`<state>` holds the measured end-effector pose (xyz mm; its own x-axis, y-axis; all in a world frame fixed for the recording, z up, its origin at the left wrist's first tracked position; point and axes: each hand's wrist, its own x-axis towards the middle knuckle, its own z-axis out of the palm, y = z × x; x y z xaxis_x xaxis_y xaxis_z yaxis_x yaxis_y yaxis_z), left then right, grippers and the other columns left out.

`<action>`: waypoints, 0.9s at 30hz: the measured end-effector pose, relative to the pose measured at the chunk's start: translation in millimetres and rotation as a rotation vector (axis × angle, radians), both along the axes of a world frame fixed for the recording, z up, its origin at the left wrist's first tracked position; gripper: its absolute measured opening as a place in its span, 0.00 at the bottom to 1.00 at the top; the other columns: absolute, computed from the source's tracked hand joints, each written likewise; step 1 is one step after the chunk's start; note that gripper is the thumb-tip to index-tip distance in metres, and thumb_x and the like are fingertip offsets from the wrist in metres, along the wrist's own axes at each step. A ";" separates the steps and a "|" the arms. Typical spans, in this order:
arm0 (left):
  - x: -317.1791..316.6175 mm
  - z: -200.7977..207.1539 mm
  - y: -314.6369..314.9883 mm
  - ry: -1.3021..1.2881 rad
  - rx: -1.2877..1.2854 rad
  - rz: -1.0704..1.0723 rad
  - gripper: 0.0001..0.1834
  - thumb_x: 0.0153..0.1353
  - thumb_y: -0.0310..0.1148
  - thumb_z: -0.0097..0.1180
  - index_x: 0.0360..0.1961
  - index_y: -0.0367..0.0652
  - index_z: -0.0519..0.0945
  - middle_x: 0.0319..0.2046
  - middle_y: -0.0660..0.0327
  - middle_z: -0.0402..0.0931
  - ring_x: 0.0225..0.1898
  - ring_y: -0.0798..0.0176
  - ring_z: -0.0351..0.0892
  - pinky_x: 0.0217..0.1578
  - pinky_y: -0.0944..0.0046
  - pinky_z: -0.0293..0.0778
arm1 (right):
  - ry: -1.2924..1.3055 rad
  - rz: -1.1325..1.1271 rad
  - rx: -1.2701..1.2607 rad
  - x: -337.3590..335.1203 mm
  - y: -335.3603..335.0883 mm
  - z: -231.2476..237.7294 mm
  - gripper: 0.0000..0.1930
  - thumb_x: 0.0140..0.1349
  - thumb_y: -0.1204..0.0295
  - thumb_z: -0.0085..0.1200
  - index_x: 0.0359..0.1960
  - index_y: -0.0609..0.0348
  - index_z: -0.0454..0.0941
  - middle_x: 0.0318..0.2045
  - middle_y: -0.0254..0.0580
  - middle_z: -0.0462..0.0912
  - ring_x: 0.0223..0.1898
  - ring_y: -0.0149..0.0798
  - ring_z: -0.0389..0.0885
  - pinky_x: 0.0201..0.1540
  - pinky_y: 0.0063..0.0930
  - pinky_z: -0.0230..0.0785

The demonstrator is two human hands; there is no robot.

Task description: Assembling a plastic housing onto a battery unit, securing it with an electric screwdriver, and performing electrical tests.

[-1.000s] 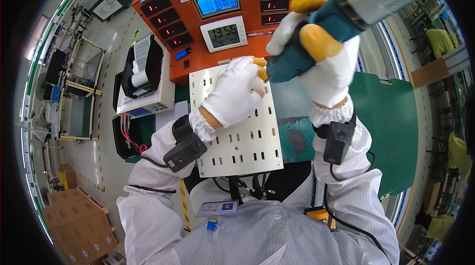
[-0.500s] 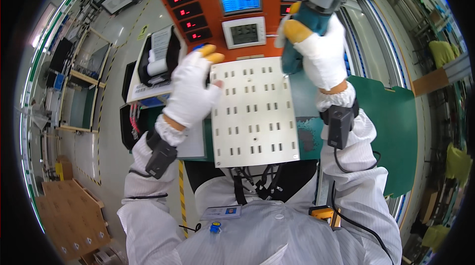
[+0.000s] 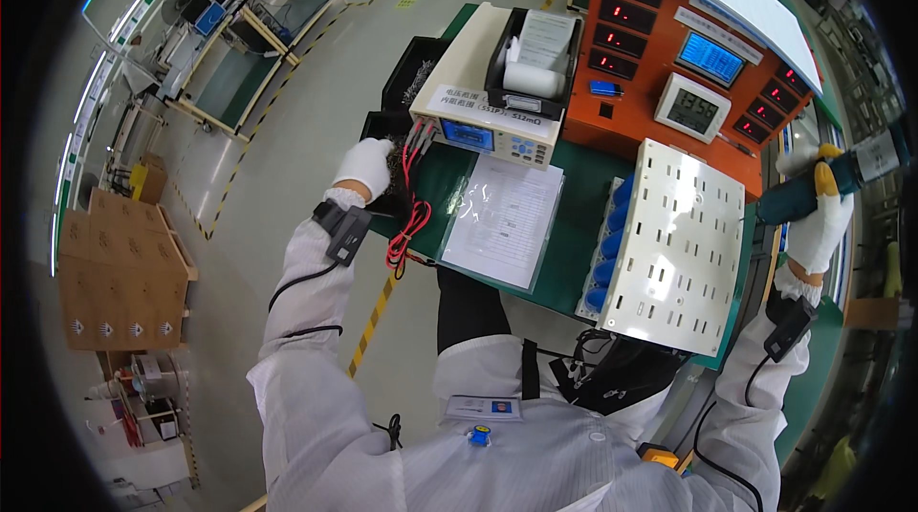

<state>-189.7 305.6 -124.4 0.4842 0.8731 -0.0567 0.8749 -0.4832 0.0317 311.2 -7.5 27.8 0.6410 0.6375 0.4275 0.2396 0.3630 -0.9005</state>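
My left hand (image 3: 365,166), in a white glove, is at the near black bin (image 3: 390,198) of small metal parts at the bench's left edge. Its fingers are curled over the bin and partly hidden, so I cannot make out what they hold. My right hand (image 3: 819,225), gloved in white with yellow fingertips, grips a teal power screwdriver (image 3: 779,200) beyond the right side of a slotted white plate (image 3: 674,249). The tool is tilted and apart from the plate. Under the plate's left edge shows a row of blue cylinders (image 3: 606,270).
Behind the plate stands an orange box (image 3: 612,110) with red displays and a small clock (image 3: 690,108). A beige meter (image 3: 478,63) with red leads (image 3: 409,225) stands left of it. A sleeved sheet (image 3: 502,220) lies on the green bench. A second black bin (image 3: 416,72) is farther back.
The view has swung left. My left hand has gone from above the plate's left edge to the near bin. My right hand has carried the screwdriver out to the right, away from the plate.
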 end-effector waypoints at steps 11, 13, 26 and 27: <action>-4.8 -14.8 -5.5 -0.074 0.022 0.051 0.09 0.60 0.28 0.50 0.39 0.41 0.81 0.38 0.46 0.80 0.43 0.42 0.80 0.45 0.47 0.76 | 0.048 0.208 0.093 10.0 5.9 -3.9 0.20 0.64 0.65 0.57 0.52 0.66 0.69 0.35 0.43 0.77 0.34 0.40 0.78 0.40 0.37 0.74; -0.9 -1.0 -11.1 -0.219 0.120 0.080 0.05 0.58 0.27 0.54 0.36 0.40 0.78 0.35 0.48 0.80 0.41 0.42 0.80 0.42 0.48 0.76 | 0.050 0.255 0.119 5.8 -0.3 5.9 0.21 0.64 0.64 0.57 0.52 0.65 0.69 0.35 0.43 0.77 0.35 0.40 0.78 0.41 0.37 0.74; 172.6 107.3 -191.5 -0.906 -0.221 -0.473 0.06 0.57 0.22 0.61 0.36 0.35 0.80 0.30 0.56 0.78 0.32 0.58 0.81 0.36 0.63 0.75 | 0.042 0.738 0.425 -127.4 -4.1 66.3 0.34 0.52 0.52 0.54 0.59 0.55 0.66 0.33 0.36 0.67 0.28 0.34 0.62 0.34 0.34 0.57; 184.8 108.4 -202.3 -0.998 -0.352 -0.457 0.06 0.57 0.22 0.61 0.36 0.35 0.80 0.30 0.57 0.78 0.32 0.59 0.80 0.36 0.64 0.75 | -0.004 0.813 0.499 -128.2 -0.9 65.9 0.36 0.51 0.50 0.54 0.60 0.56 0.66 0.34 0.37 0.69 0.27 0.35 0.64 0.33 0.35 0.59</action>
